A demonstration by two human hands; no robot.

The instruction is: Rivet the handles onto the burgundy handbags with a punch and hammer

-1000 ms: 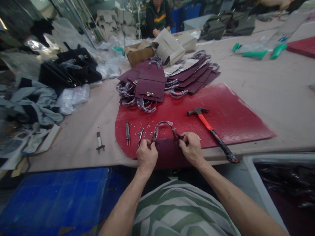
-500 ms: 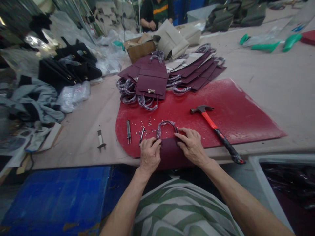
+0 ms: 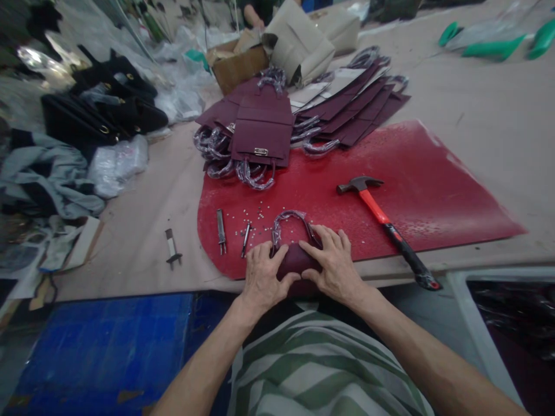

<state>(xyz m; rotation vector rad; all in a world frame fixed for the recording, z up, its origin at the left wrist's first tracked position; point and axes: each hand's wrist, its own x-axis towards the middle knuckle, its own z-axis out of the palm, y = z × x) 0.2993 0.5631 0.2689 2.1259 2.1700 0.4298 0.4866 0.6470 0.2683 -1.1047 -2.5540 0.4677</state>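
The left hand point(image 3: 266, 277) and right hand point(image 3: 333, 263) lie spread on a maroon panel point(image 3: 296, 261); beyond them, any lettering on a metal clasp point(image 3: 261, 152) is unreadably small.

From my end, I see black bags point(image 3: 97, 115) with gold-toned rings heaped at the left of the pale tabletop point(image 3: 147, 231), and a crumpled grey cloth point(image 3: 56, 176) in front of them. A clear plastic bundle point(image 3: 119, 164) lies just beside the cloth, and more clear plastic sheeting point(image 3: 180, 95) spreads behind it. Farther back I have an open cardboard box point(image 3: 240, 66), with a cream bag point(image 3: 301, 43) leaning close by its right side. At the far right sit green pieces point(image 3: 494, 48) with clear film among them. A co-worker's forearm point(image 3: 252, 15) shows at the top edge. Below the table, at lower left, I see a scuffed blue panel point(image 3: 102, 346). The dark shapes point(image 3: 392, 8) at the far edge are blurred; they may be bags.
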